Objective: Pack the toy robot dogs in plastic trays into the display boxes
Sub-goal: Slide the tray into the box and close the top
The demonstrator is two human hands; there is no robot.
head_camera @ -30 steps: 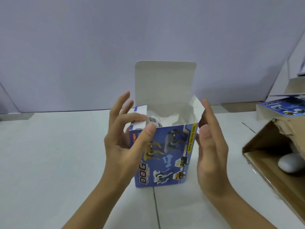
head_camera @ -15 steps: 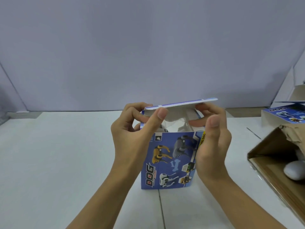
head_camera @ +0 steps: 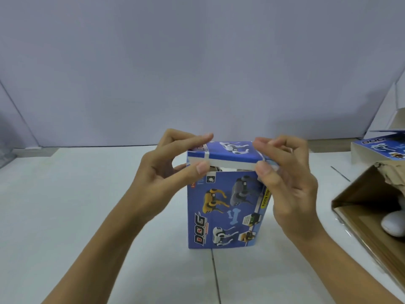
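A blue display box printed with robot dogs and the word DOG stands upright on the white table in the middle. Its top lid is folded down almost flat, with the white tuck flap showing along the front edge. My left hand pinches the lid's left corner between thumb and forefinger. My right hand pinches the right corner the same way. Whatever is inside the box is hidden.
An open brown carton lies at the right edge with a white rounded object inside. Behind it sits another blue display box. A pale wall closes off the back of the table.
The lid stood upright a second ago, then came down level; now both hands have folded it onto the box top and pinch its front corners.
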